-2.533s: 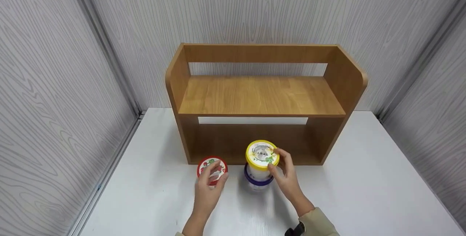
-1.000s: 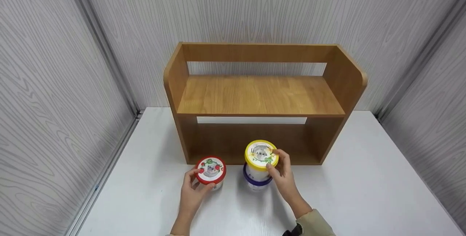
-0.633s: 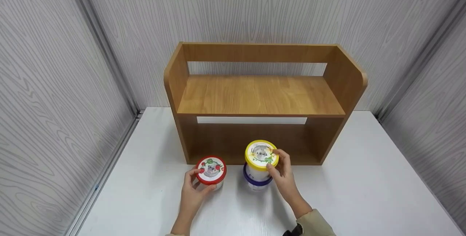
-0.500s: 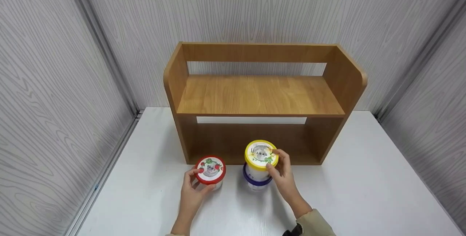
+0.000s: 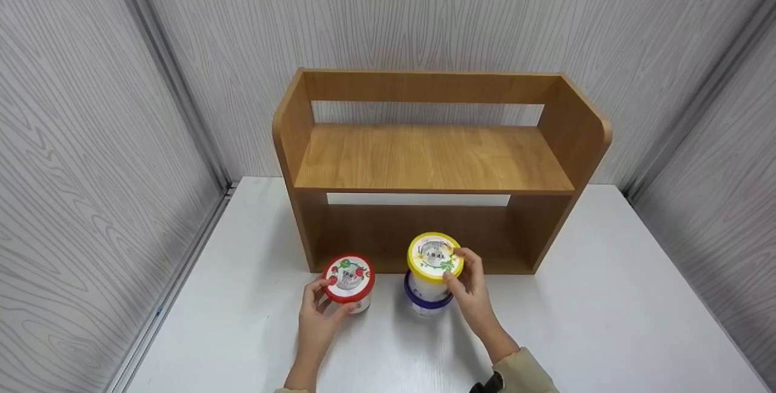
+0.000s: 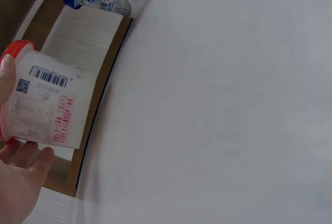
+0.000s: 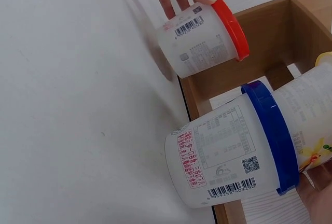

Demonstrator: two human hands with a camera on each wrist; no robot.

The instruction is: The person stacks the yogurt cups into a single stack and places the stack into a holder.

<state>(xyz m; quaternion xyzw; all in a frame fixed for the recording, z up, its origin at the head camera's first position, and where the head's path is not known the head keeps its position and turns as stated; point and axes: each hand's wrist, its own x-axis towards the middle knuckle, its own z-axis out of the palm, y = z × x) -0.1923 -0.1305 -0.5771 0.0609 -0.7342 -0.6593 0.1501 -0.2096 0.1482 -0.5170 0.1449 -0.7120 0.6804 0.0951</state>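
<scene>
My left hand (image 5: pixel 317 323) grips a white plastic tub with a red lid (image 5: pixel 348 278), thumb on the near side of the lid and fingers on the left. Red fruit is printed on that lid. In the right wrist view, the red-lidded tub (image 7: pixel 196 40) has its base close over the table, with a shadow beside it. A yellow-lidded tub (image 5: pixel 433 258) sits stacked upright on a tub with a dark blue lid (image 5: pixel 428 304). My right hand (image 5: pixel 478 299) holds the yellow-lidded tub by its right side. The blue-lidded tub (image 7: pixel 223 154) stands on the table.
Right behind the tubs stands a brown wooden two-level shelf (image 5: pixel 436 159) with side panels and open slots in its back. It rests on a white table (image 5: pixel 618 320). Pale wood-grain walls (image 5: pixel 91 138) enclose the left, right and back.
My left hand went from over the red lid to a grip on the tub's left side. Lately the red-lidded tub has risen slightly. My right hand and the stack stay put.
</scene>
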